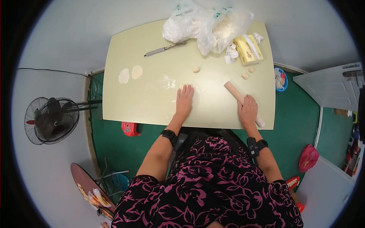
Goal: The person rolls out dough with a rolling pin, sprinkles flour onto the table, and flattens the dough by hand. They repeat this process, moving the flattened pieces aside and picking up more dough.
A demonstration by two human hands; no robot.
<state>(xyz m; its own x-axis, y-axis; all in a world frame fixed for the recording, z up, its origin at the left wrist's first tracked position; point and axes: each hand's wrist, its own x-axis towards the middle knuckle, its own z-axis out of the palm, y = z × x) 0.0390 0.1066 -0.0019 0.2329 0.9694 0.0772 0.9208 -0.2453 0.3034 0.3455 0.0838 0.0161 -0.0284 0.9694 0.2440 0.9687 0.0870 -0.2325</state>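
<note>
My left hand (184, 100) lies palm down on the table, fingers stretched out, near a dusting of flour (169, 82). Whether anything is beneath the palm is hidden. My right hand (248, 109) is wrapped over a wooden rolling pin (234, 92), which lies slanted near the table's right side. A small dough ball (196, 70) sits just beyond my left fingertips. More small dough pieces (245, 76) rest beyond the rolling pin. Two flat round dough wrappers, one (124, 76) beside the other (137, 72), lie apart at the left of the table.
Plastic bags (205, 28), one with flour, stand at the table's (152, 102) far edge. Beside them are a yellow tissue pack (247, 51), crumpled tissues (231, 52) and a grey-handled tool (163, 49). A fan (53, 119) stands left; a blue bin (280, 79) sits right.
</note>
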